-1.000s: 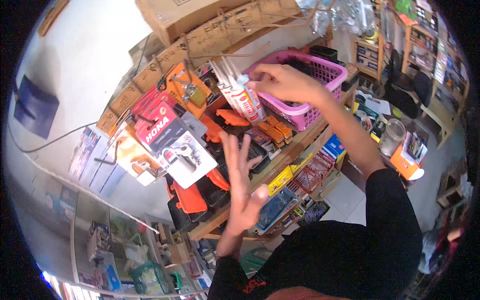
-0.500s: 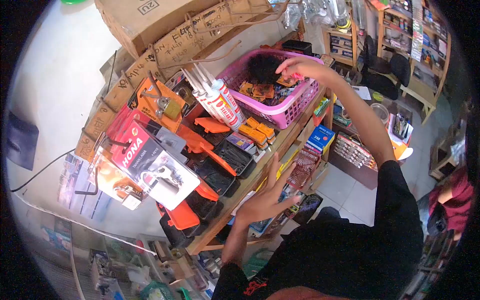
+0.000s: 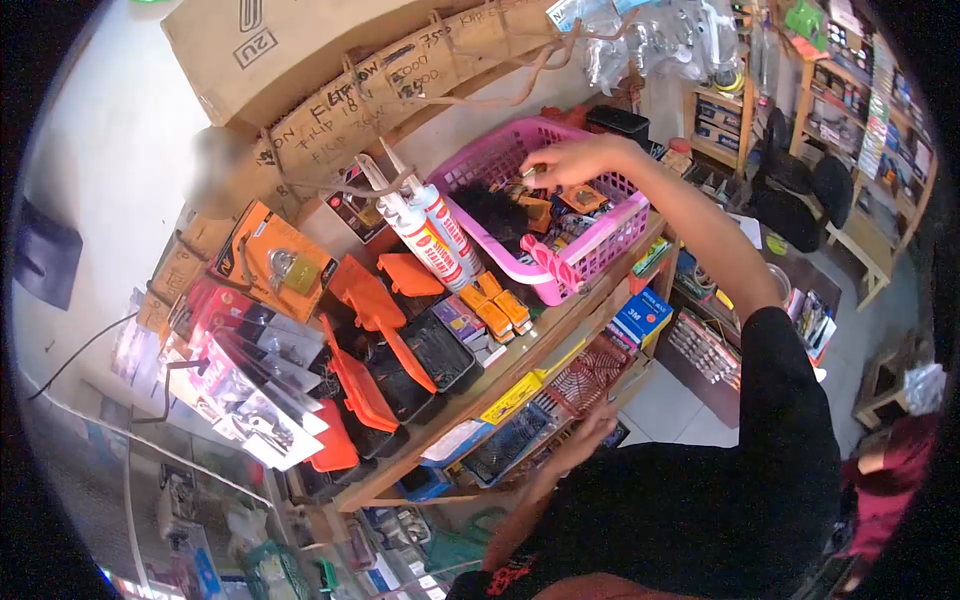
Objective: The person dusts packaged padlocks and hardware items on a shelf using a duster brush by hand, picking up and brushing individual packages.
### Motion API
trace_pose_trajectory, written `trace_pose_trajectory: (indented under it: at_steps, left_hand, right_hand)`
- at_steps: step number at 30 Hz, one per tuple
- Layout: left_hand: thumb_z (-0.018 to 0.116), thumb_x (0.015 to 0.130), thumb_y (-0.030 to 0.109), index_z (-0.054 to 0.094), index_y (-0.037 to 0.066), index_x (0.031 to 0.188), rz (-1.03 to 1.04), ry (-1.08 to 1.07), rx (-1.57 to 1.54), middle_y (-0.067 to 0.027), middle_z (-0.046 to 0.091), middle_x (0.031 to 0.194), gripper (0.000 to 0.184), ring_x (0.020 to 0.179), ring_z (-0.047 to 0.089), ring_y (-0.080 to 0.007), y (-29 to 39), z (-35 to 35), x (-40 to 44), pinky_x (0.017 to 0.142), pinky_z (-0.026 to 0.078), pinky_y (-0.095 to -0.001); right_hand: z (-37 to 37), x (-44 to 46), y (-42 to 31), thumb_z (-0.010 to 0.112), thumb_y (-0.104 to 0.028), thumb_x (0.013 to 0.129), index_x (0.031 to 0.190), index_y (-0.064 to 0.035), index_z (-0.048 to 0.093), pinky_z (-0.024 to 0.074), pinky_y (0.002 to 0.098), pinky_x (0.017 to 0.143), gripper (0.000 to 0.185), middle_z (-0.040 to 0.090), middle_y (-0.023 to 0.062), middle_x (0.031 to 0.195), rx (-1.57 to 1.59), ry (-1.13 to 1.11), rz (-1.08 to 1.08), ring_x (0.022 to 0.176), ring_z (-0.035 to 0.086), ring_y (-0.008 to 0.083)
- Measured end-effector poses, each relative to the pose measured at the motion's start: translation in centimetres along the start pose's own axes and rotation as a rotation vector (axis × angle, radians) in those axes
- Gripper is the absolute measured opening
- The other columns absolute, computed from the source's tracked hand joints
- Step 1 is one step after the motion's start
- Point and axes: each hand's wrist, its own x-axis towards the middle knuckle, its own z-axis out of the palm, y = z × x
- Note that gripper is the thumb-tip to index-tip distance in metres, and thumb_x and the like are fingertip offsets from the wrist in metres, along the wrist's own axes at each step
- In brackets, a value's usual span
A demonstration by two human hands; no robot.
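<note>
My right hand [image 3: 575, 163] reaches over the pink basket [image 3: 608, 250], fingertips pinched together around something small that I cannot make out. Inside the basket lie a black fuzzy bundle [image 3: 497, 215] and several orange-carded packets [image 3: 583, 198]. A bright pink item with looped shapes [image 3: 552, 262] rests over the basket's near rim. My left hand [image 3: 588, 438] hangs lower down, beside the shelf under the counter, fingers loosely bent and apart with nothing seen in them. Close to it are a brown patterned tray [image 3: 592, 378] and a dark mesh-like tray [image 3: 508, 445].
White sealant tubes [image 3: 435, 235] stand left of the basket, near small orange boxes [image 3: 495, 305]. Black bins with orange lids [image 3: 365, 385] line the wooden counter. Carded padlocks [image 3: 290, 270] hang from wall hooks. A person in a maroon top [image 3: 895, 490] is at far right.
My right hand has shifted left within the basket area. The pink item, earlier beneath it, now lies at the near rim. My left hand has dropped from the counter edge, its fingers less spread.
</note>
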Motion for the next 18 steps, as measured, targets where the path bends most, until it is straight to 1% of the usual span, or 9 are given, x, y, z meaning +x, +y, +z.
trace_pose_trajectory:
  at_steps: [1, 4, 5, 7, 9, 11, 13, 17, 18]
  left_hand:
    - [0.046, 0.101, 0.032, 0.039, 0.002, 0.137, -0.046, -0.070, 0.024, -0.0114, 0.047, 0.132, 0.047, 0.127, 0.042, -0.0220, -5.0, 0.9, 1.4, 0.107, 0.032, -0.0336]
    - [0.045, 0.101, 0.035, 0.039, 0.003, 0.138, 0.008, -0.131, 0.260, -0.0090, 0.050, 0.126, 0.049, 0.117, 0.049, -0.0212, -22.5, 2.9, 3.8, 0.103, 0.036, -0.0325]
    - [0.046, 0.100, 0.036, 0.036, 0.006, 0.140, -0.120, -0.114, -0.009, -0.0100, 0.050, 0.129, 0.051, 0.115, 0.052, -0.0223, -22.9, 2.8, 3.6, 0.101, 0.039, -0.0347]
    - [0.047, 0.099, 0.037, 0.034, 0.007, 0.141, -0.021, -0.025, -0.095, -0.0119, 0.050, 0.131, 0.053, 0.116, 0.053, -0.0238, -24.2, 2.1, 3.1, 0.101, 0.040, -0.0376]
    - [0.046, 0.099, 0.038, 0.032, 0.007, 0.142, -0.016, 0.094, -0.343, -0.0136, 0.049, 0.134, 0.054, 0.117, 0.053, -0.0259, -23.9, 2.6, 2.4, 0.100, 0.042, -0.0402]
    - [0.045, 0.099, 0.038, 0.031, 0.008, 0.143, -0.101, 0.227, -0.745, -0.0149, 0.047, 0.137, 0.055, 0.118, 0.053, -0.0285, -22.6, 3.8, 1.3, 0.099, 0.044, -0.0425]
    - [0.043, 0.099, 0.039, 0.032, 0.007, 0.142, -0.122, 0.322, -0.749, -0.0152, 0.048, 0.136, 0.054, 0.118, 0.053, -0.0298, -23.2, 4.6, 1.0, 0.098, 0.045, -0.0414]
    - [0.043, 0.098, 0.042, 0.037, 0.006, 0.138, -0.200, 0.658, -1.256, -0.0161, 0.052, 0.132, 0.054, 0.118, 0.054, -0.0318, -25.2, 7.0, 1.0, 0.094, 0.047, -0.0395]
    - [0.043, 0.098, 0.043, 0.039, 0.006, 0.137, -0.316, 0.718, -1.147, -0.0158, 0.054, 0.130, 0.054, 0.117, 0.054, -0.0311, -24.9, 7.1, 1.2, 0.092, 0.048, -0.0391]
  right_hand:
    - [-0.5, 2.9, 3.2, 0.047, -0.049, 0.096, 0.132, -0.0072, 0.048, 0.0478, 0.0363, 0.085, 0.055, 0.061, 0.0137, 0.119, -0.187, 0.011, -0.010, 0.094, 0.065, 0.0225]
    - [-1.8, 4.5, 4.4, 0.049, -0.051, 0.094, 0.120, -0.0040, 0.056, 0.0509, 0.0369, 0.082, 0.054, 0.061, 0.0131, 0.116, -0.106, -0.131, 0.371, 0.090, 0.065, 0.0230]
    - [-1.4, 5.0, 4.9, 0.050, -0.053, 0.093, 0.120, -0.0048, 0.057, 0.0511, 0.0371, 0.083, 0.056, 0.062, 0.0130, 0.116, -0.167, -0.237, 0.481, 0.091, 0.065, 0.0233]
    - [0.1, 6.9, 6.3, 0.052, -0.056, 0.090, 0.120, -0.0066, 0.058, 0.0513, 0.0375, 0.084, 0.059, 0.062, 0.0129, 0.116, -0.298, -0.448, 0.694, 0.094, 0.065, 0.0240]
    - [3.9, 12.4, 11.3, 0.057, -0.058, 0.086, 0.124, -0.0082, 0.058, 0.0483, 0.0390, 0.091, 0.063, 0.059, 0.0110, 0.126, -0.657, -0.721, 0.402, 0.105, 0.061, 0.0255]
    - [4.1, 13.3, 10.6, 0.059, -0.059, 0.084, 0.126, -0.0093, 0.059, 0.0457, 0.0391, 0.096, 0.065, 0.058, 0.0089, 0.130, -0.790, -0.780, 0.308, 0.112, 0.059, 0.0255]
    - [1.6, 7.8, 5.1, 0.059, -0.059, 0.084, 0.124, -0.0097, 0.060, 0.0435, 0.0376, 0.098, 0.064, 0.060, 0.0065, 0.128, -0.691, -0.667, 0.446, 0.115, 0.057, 0.0241]
    - [1.5, 9.0, 8.1, 0.063, -0.054, 0.084, 0.122, -0.0028, 0.059, 0.0543, 0.0411, 0.083, 0.064, 0.062, 0.0168, 0.121, -0.485, -0.669, 0.494, 0.095, 0.067, 0.0300]
    - [1.5, 9.7, 8.8, 0.064, -0.053, 0.084, 0.120, -0.0028, 0.059, 0.0547, 0.0420, 0.081, 0.062, 0.063, 0.0176, 0.118, -0.438, -0.644, 0.517, 0.094, 0.068, 0.0301]
